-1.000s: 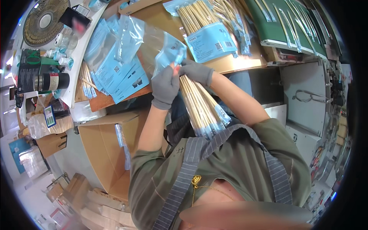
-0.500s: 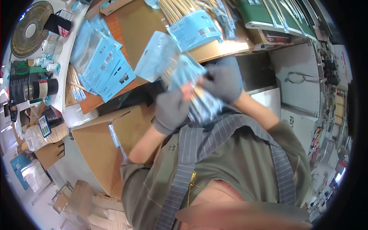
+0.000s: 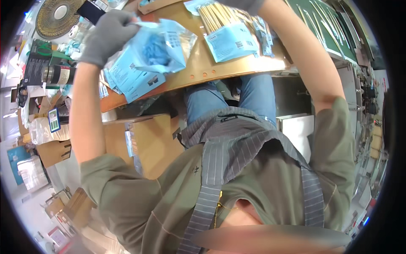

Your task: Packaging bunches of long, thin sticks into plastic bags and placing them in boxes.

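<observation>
My left hand, in a grey glove, is closed on the top edge of a blue plastic bag at the upper left. The bag has clear parts and looks crumpled; its contents are hard to make out. Beneath it lies a stack of flat blue bags on the table's left side. My right hand, gloved too, reaches to the far edge of the picture, where its fingers are cut off. Just below that hand rests a blue bag with a bundle of thin wooden sticks standing out of it.
The wooden table spans the front. More wrapped sticks lie on a green surface at right. A fan, a dark flask and bottles crowd the left. An open cardboard box stands below the table's near edge.
Both hands were together near my chest around a blue bag of sticks. Now they are far apart: the left over the bag stack, the right up at the far edge.
</observation>
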